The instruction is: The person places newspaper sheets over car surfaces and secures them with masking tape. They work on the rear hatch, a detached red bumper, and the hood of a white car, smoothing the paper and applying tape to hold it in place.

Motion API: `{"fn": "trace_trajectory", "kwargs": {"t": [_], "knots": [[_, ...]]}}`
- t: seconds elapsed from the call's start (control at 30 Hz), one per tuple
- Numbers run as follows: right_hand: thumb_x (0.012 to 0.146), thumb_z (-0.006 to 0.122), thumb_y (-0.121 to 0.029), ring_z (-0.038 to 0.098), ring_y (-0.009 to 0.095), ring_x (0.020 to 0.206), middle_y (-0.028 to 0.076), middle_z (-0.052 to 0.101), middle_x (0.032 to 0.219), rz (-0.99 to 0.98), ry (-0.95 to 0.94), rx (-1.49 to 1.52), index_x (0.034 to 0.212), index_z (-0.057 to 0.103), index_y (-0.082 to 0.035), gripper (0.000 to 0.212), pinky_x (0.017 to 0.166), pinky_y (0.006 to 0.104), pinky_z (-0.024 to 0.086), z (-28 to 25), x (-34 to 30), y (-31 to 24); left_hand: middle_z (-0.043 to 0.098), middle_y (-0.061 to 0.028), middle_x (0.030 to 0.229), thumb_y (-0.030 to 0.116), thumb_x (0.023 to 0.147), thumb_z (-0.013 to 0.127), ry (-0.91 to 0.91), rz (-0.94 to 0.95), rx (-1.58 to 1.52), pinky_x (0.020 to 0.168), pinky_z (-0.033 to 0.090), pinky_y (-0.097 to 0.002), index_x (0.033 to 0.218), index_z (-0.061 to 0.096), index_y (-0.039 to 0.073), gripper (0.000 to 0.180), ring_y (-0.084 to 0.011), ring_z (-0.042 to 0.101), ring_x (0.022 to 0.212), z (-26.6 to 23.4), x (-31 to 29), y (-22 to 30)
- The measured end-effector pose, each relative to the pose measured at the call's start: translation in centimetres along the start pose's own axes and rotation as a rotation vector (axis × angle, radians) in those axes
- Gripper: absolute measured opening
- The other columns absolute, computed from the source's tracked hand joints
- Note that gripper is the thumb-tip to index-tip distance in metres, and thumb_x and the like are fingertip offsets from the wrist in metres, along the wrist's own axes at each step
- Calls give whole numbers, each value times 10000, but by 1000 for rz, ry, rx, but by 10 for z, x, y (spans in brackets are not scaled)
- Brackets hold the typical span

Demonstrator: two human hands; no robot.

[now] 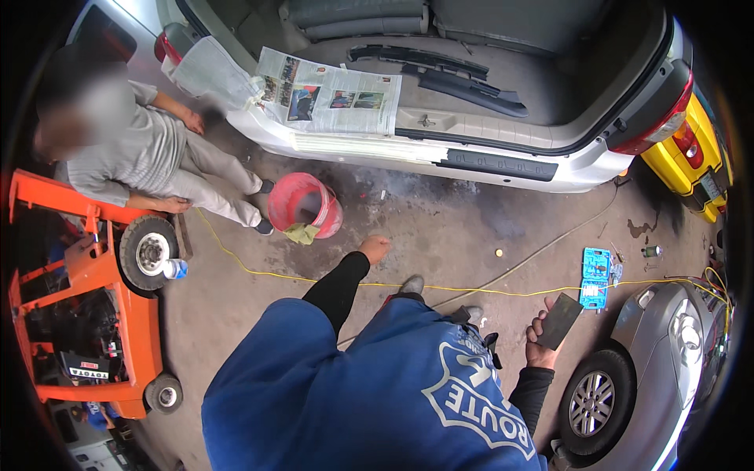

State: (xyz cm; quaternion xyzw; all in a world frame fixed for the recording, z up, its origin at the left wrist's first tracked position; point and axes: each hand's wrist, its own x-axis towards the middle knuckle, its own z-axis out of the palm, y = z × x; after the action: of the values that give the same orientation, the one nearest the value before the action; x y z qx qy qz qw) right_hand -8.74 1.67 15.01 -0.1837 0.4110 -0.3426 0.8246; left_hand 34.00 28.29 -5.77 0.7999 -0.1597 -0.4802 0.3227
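My right hand (540,339) is closed around a flat, dark grey rectangular block (561,321), with fingers along its left edge. It is held out to the right, above the floor. My left hand (375,248) hangs at the end of a black sleeve, near a red bucket (328,217). Its fingers are mostly turned from view, and nothing shows in it. An olive-coloured cloth (301,233) is draped over the bucket's near rim. Ahead stands a white car with its rear open; its bumper (353,153) carries masking tape and newspaper sheets (345,98).
A person (133,141) sits at the left by an orange vehicle (143,337). A yellow cable (361,284) and a grey hose (542,249) cross the floor. To the right lie a blue tool case (595,279) and a silver car (660,345). Dark trim pieces (463,88) rest in the boot.
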Motion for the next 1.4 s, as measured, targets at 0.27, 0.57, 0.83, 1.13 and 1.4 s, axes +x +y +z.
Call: {"fn": "trace_trajectory", "kwargs": {"t": [0.27, 0.57, 0.83, 1.13, 1.4], "knots": [[995, 490, -305, 468, 98, 526, 40, 603, 848, 77, -33, -30, 1336, 508, 17, 469, 395, 228, 359, -72, 61, -88, 674, -81, 813, 256, 884, 621, -64, -54, 174, 532, 536, -366, 1045, 674, 25, 287, -177, 645, 656, 105, 1, 28], [1005, 512, -296, 478, 91, 530, 47, 602, 841, 55, -211, -116, 1325, 506, 30, 457, 383, 222, 352, -67, 134, -188, 644, -43, 721, 156, 823, 570, -186, -237, 96, 478, 503, -343, 779, 689, 59, 159, -164, 608, 564, 200, -85, 19], [1008, 492, -378, 490, 88, 537, 42, 611, 860, 152, -195, -237, 1376, 482, -44, 497, 391, 219, 357, -26, 146, -178, 625, -23, 714, 285, 861, 621, -75, -396, 16, 517, 520, -351, 800, 688, 95, 211, -182, 623, 617, 186, -54, 27], [963, 473, -615, 631, 205, 769, 140, 617, 1093, 133, -344, -237, 1463, 395, -24, 777, 567, 319, 525, 40, 144, -200, 673, -83, 767, 269, 884, 638, 124, 21, -156, 526, 512, -339, 1042, 692, 20, 300, -180, 639, 612, 184, 63, 129], [884, 536, -705, 575, 393, 1189, 228, 438, 1470, 166, -624, -172, 1511, 346, -94, 895, 789, 521, 598, 80, 163, -182, 676, -94, 759, 290, 880, 648, 126, -14, -106, 560, 520, -324, 1033, 694, 10, 322, -189, 645, 619, 171, 47, 117]]}}
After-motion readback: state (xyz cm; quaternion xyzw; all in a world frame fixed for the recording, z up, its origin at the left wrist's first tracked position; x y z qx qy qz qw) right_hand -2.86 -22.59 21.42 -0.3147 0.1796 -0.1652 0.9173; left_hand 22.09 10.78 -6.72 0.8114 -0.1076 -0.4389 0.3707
